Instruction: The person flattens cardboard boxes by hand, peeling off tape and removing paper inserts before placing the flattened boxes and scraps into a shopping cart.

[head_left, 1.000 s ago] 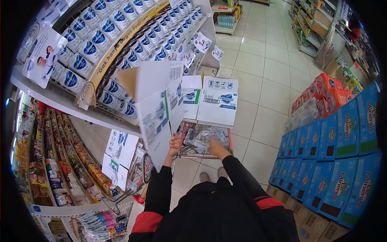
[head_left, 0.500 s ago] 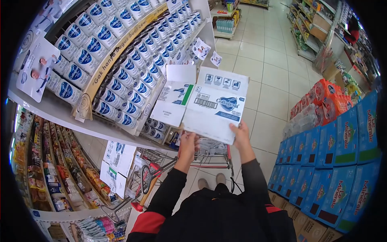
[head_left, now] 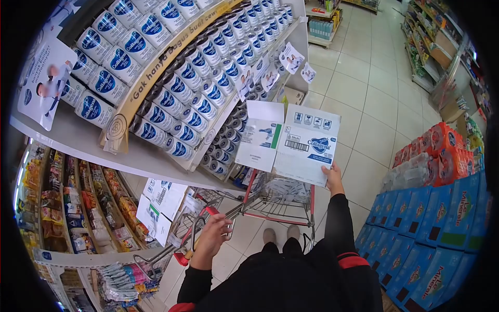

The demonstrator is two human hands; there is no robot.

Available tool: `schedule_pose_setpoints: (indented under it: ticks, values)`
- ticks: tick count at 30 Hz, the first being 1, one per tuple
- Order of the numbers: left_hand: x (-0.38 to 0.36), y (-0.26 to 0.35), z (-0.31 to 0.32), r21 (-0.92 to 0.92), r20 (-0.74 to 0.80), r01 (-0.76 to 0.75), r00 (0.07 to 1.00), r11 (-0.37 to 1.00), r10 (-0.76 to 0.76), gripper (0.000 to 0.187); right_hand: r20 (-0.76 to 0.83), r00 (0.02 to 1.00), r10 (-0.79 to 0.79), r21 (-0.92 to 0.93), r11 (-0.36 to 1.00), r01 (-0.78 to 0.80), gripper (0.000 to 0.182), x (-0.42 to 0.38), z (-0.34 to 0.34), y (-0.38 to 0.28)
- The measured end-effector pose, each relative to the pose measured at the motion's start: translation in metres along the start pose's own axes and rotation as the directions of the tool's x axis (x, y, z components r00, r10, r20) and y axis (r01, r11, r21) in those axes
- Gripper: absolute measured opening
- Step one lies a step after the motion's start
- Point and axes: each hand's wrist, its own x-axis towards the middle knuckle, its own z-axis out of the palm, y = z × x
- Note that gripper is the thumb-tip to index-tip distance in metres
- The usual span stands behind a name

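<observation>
A white flattened Collagena carton (head_left: 306, 148) with blue print is held out in front by my right hand (head_left: 332, 178), closed on its lower right corner. My left hand (head_left: 214, 233) is off the carton, fingers loosely bent and apart, over the red-trimmed handle of the shopping cart (head_left: 249, 216). Crumpled clear plastic (head_left: 291, 191) lies in the cart basket below the carton. At the cart's left side leans another white flattened carton (head_left: 161, 208).
Rows of white Collagena cans (head_left: 176, 99) fill a tilted display shelf at the left. Stacked blue Le Minerale boxes (head_left: 416, 244) stand at the right, with red-wrapped bottle packs (head_left: 436, 145) beyond. Snack shelves (head_left: 78, 197) are at lower left; tiled floor (head_left: 369, 99) runs ahead.
My left hand has let go of the carton and dropped left toward the cart handle. The right hand still holds the carton, which appears farther right and lower as the view shifts.
</observation>
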Motion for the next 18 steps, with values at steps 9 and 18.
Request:
schedule_pose_setpoints:
  ticks: [9, 18]
  values:
    - [-0.039, 0.028, -0.021, -0.172, 0.008, -0.140, 0.990, 0.975, 0.143, 0.016, -0.005, 1.000, -0.008, -0.011, 1.000, 0.008, 0.031, 0.018, 0.011, 0.011]
    - [-0.068, 0.040, -0.071, -0.359, -0.192, -0.311, 0.947, 0.880, 0.256, 0.019, -0.269, 0.960, -0.074, -0.489, 0.869, -0.071, 0.032, 0.041, -0.008, 0.053]
